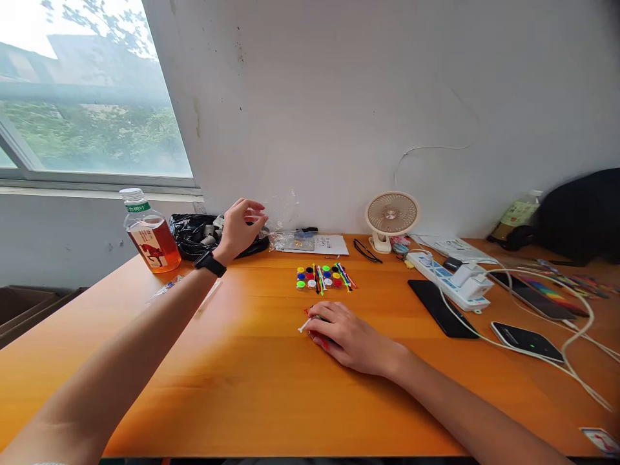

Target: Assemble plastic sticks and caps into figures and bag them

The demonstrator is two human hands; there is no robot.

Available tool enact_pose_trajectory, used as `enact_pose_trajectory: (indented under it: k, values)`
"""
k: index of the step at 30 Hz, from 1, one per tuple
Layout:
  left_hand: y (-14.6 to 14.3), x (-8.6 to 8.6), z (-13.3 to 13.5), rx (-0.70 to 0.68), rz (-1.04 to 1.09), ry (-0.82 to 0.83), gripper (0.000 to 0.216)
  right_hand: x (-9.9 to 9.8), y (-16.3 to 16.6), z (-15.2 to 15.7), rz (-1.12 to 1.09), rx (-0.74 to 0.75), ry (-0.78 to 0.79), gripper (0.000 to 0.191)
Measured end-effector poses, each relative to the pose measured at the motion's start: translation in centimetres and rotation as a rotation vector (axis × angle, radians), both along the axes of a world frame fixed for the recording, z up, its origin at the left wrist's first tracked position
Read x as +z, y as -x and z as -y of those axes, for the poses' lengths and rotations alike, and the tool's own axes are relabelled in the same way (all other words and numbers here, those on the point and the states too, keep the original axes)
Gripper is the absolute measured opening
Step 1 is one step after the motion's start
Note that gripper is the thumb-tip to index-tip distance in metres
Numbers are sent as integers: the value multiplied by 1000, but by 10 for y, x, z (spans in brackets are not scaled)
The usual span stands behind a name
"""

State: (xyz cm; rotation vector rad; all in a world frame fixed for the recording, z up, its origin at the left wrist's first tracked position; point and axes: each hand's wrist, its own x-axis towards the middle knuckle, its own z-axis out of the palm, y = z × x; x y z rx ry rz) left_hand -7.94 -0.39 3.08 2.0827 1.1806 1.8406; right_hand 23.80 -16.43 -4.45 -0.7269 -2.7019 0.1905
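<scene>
My left hand, with a black watch on the wrist, is raised at the back of the wooden desk. Its fingers pinch a clear plastic bag that hangs above the black bag. My right hand lies on the desk in the middle, fingers curled over small red pieces and a white stick that pokes out to the left. Behind it lies a cluster of small coloured caps and sticks.
A bottle of amber drink stands at the back left. A small fan, a power strip, three phones with white cables, papers and a black bag sit to the right.
</scene>
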Motion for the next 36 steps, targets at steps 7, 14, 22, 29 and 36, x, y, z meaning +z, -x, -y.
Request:
enact_pose_trajectory:
  k: [7,14,22,29,36]
  values:
    - [-5,1,52,-338,264,321,40,5,-13,1,125,-90,-112,22]
    - [-13,-29,91,-494,199,624,60,0,-58,2,93,-206,-131,26]
    - [-20,-46,107,-622,255,719,49,27,-74,4,-22,-380,4,27]
    - [-21,-48,112,-632,279,691,44,32,-8,-14,-604,-428,584,64]
    - [-26,-54,120,-323,189,611,39,9,30,-30,-961,-359,966,56]
